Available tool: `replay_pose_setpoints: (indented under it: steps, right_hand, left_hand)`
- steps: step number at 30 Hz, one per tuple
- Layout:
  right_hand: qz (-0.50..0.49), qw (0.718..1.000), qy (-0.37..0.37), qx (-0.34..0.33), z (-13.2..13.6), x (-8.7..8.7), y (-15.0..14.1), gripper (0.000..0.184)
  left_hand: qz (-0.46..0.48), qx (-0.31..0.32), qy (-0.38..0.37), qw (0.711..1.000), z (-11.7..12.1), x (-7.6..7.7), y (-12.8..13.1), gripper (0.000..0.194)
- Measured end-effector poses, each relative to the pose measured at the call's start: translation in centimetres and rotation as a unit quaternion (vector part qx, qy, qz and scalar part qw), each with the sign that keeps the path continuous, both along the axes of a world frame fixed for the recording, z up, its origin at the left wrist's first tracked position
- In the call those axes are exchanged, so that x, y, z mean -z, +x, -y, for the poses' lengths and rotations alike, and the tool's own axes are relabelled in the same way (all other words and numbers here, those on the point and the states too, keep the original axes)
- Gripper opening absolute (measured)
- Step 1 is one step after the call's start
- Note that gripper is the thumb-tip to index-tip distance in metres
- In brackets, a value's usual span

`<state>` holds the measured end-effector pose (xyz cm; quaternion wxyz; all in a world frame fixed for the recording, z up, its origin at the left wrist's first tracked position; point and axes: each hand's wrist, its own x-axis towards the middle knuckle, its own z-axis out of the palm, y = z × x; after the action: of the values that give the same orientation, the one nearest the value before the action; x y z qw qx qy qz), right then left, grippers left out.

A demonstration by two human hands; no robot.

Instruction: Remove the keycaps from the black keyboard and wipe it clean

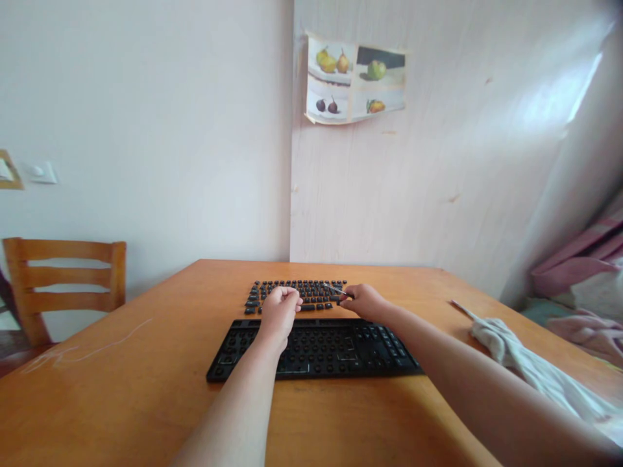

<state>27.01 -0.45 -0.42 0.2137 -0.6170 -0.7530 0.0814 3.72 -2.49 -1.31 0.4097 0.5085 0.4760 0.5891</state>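
Left hand [281, 308] curled, fingers pressed together, contents can't tell; right hand [363, 301] pinches a slim tool [335, 289] by its dark handle. Keyboard [360, 353] lies on worktop [146, 383] beneath the forearms, loose keycaps [305, 307] behind. Likely light, stiff plastic; grip keyboard by edges, keycaps by sides.

The left forearm [238, 402] and the right forearm [452, 363] are both showing bare, their smooth, rounded outlines tapering steadily toward narrower wrists [273, 332]. The left hand [281, 308] and the right hand [366, 302] are appearing bare too, each presenting a softly rounded back. Finer surface details are blurring out, and the right forearm is darkening toward its near end.
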Motion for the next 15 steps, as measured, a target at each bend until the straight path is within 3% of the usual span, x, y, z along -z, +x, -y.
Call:
replay_pose_setpoints:
  steps: [5,15]
  right_hand:
    - [0.031,0.999,-0.023,0.008,-1.7,1.0,-0.2,0.015]
    - [0.073,0.996,-0.047,0.012,-2.7,1.4,0.0,0.017]
  left_hand:
    - [-0.008,-0.002,-0.01,1.0,-0.3,0.1,-0.1,0.024]
    - [-0.019,0.005,-0.012,1.0,-0.2,0.1,0.0,0.023]
